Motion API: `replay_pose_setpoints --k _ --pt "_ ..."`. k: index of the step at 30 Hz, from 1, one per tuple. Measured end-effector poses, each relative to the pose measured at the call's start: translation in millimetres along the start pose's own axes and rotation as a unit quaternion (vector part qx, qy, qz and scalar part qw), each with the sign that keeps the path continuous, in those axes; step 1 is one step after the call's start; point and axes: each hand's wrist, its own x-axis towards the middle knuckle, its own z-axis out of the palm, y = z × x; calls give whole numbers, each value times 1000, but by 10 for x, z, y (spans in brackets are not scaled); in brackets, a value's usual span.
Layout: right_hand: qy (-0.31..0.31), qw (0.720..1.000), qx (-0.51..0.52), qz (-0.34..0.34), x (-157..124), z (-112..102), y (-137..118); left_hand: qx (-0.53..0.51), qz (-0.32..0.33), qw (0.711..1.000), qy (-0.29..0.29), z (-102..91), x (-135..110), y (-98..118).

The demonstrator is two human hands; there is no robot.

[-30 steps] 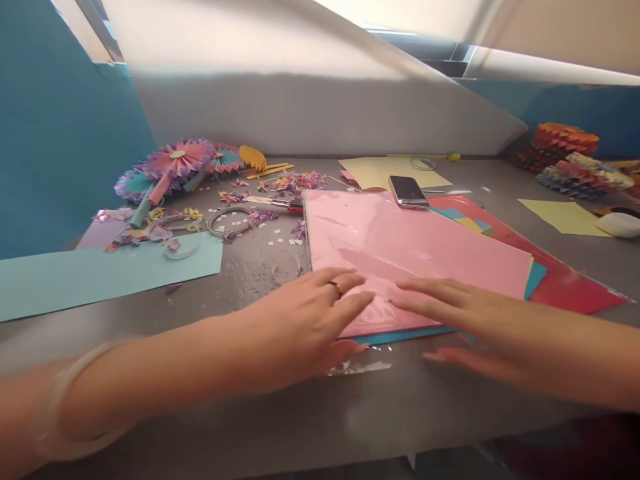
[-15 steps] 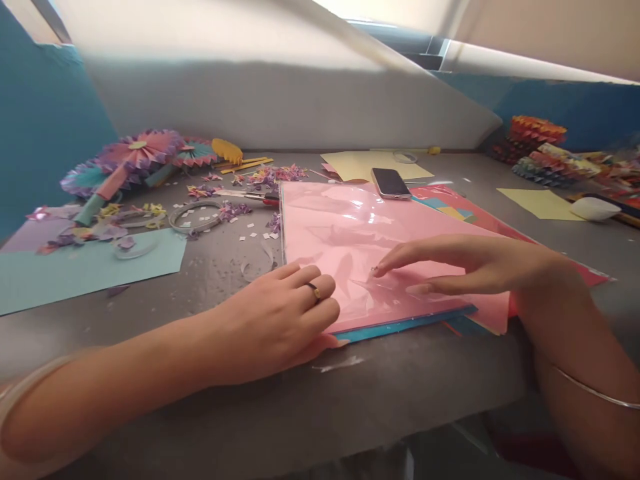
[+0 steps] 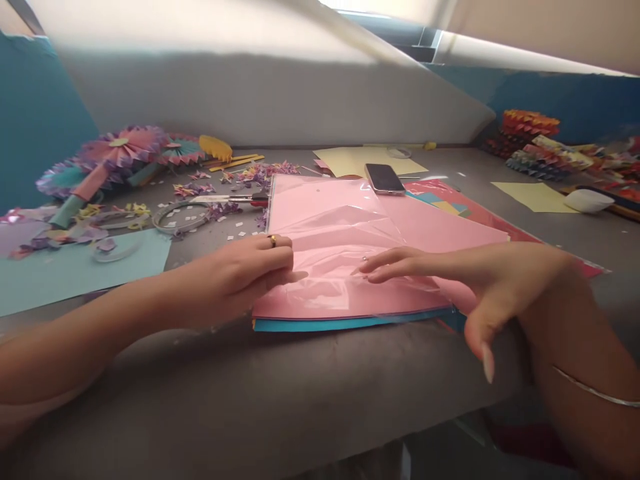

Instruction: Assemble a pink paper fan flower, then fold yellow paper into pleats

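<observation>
A clear plastic sleeve (image 3: 320, 263) holds a stack of coloured paper, pink (image 3: 325, 203) on top with a blue sheet (image 3: 345, 324) showing at the near edge. The plastic is wrinkled and shiny between my hands. At the sleeve's left edge, my left hand (image 3: 245, 273) has its fingers curled in over the plastic; the fingertips are partly hidden. My right hand (image 3: 460, 273) lies over the right part of the sleeve with long, stretched fingers touching the plastic and the thumb hanging apart toward the table's front edge.
A phone (image 3: 384, 179) lies at the sleeve's far edge. Left of it are a utility knife (image 3: 230, 199), a tape roll (image 3: 181, 217), paper scraps and pleated paper flowers (image 3: 120, 153). A red packet (image 3: 463, 207) sits to the right, with folded paper pieces (image 3: 530, 127) behind.
My left hand has shifted left and up along the sleeve. My right hand's thumb has swung away from its fingers, down toward the table edge. The plastic's creases have changed.
</observation>
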Motion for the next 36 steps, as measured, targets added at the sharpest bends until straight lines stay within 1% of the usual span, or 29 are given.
replay_pose_setpoints --k 5,8,9,11,13,15,17,19,20,22,23,25,27,29,31,33,35,36 --pt "20 999 -22 22 -72 43 -113 -19 -5 1000 -16 -25 -32 -8" --pt "20 998 -54 8 -121 56 -182 -6 0 1000 -1 -49 -27 -23" --pt "30 997 -73 1 -128 67 -216 1 3 1000 6 -59 -24 -35" --pt "74 988 -134 -18 -122 96 -306 17 7 1000 20 -84 -22 -69" --pt "133 970 -202 -39 -93 126 -410 30 5 999 27 -118 -29 -104" --pt "172 953 -243 -62 -55 142 -496 41 3 999 26 -161 -43 -133" --pt "175 955 -228 -69 -19 130 -532 49 0 999 15 -204 -58 -143" --pt "154 972 -171 -51 15 88 -510 58 -14 998 8 -236 -71 -121" --pt "141 980 -136 -33 32 60 -484 61 -24 998 19 -242 -77 -96" --pt "121 990 -78 3 65 1 -425 63 -30 995 74 -227 -86 -15" --pt "114 992 -57 16 80 -25 -402 64 -19 992 107 -204 -90 36" --pt "105 993 -37 24 101 -60 -378 83 33 984 153 -130 -95 140" --pt "111 993 -39 22 104 -69 -385 151 82 973 157 -37 -96 219" --pt "115 992 -48 22 85 -56 -410 221 97 960 144 43 -96 254" --pt "114 991 -57 25 43 -25 -437 250 89 958 112 81 -95 250" --pt "108 991 -76 20 -23 20 -453 240 85 966 52 74 -95 228" --pt "89 990 -110 2 -109 78 -456 221 99 970 -9 43 -95 210" --pt "74 989 -128 -9 -157 109 -453 208 107 972 -30 27 -95 207"
